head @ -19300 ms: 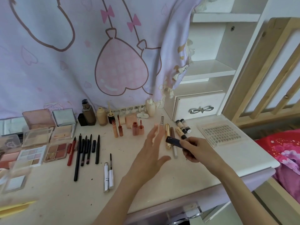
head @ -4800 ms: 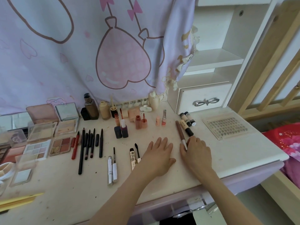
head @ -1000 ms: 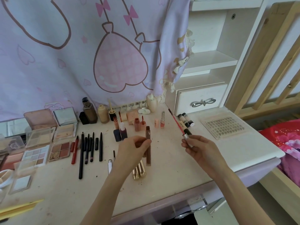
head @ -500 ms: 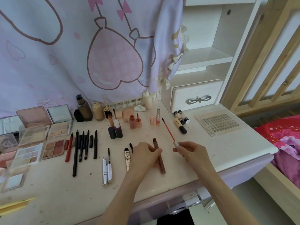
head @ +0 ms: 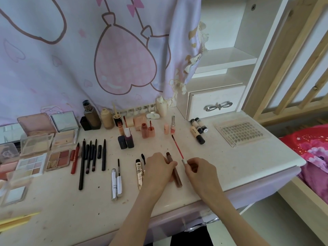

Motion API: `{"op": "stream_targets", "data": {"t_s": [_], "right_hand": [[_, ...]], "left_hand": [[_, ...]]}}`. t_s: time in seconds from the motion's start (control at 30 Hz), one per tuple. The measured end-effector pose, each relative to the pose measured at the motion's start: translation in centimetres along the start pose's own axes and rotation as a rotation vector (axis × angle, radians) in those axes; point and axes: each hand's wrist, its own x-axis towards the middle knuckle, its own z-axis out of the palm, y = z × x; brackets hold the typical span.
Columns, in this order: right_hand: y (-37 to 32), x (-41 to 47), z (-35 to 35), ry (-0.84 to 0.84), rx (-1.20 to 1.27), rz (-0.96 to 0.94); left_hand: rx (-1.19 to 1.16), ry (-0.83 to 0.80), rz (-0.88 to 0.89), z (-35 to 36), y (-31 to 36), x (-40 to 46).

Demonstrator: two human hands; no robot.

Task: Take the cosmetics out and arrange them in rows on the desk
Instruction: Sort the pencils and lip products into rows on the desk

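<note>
Both hands work low in the centre of the frame, over a white desk (head: 248, 167). Left hand (head: 157, 172) has its fingers curled around a brown tube (head: 174, 172), which lies on the desk and points away from the viewer. Right hand (head: 199, 172) pinches the silver cap end of a thin red wand (head: 177, 148); the wand slants up and left, its dark tip in the air or just above the desk, I cannot tell which.

My guess is that the wand belongs in the tube. If so, the wet tip could smear the desk or a neighbouring item as it swings round. The tube is round and could roll if the left hand lets go. Just left of that hand lies a mascara (head: 139, 172); a nudge would knock it out of line.

Other cosmetics already sit in rough rows. A row of dark pencils (head: 92, 157) fills the centre left. Small bottles (head: 129, 139) stand in the middle, further back. Concealer tubes (head: 197, 134) lie right of centre.

As for containers: open palettes (head: 57, 158) at the left edge show pans of pink, brown and pale powder. A clear tray (head: 241, 133) at the right holds a grid of small dark pieces, too small to identify. A white drawer (head: 214, 102) with a bow handle, upper right of centre, is closed, so its contents are hidden. White shelves (head: 225, 59) above it show nothing on them from here.
</note>
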Motion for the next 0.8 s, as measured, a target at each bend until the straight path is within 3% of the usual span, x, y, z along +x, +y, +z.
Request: {"op": "stream_targets", "data": {"t_s": [0.8], "right_hand": [[0.1, -1.0, 1.6, 0.055, 0.043, -0.036]], "left_hand": [[-0.064, -0.064, 0.021, -0.5, -0.2, -0.1]]}}
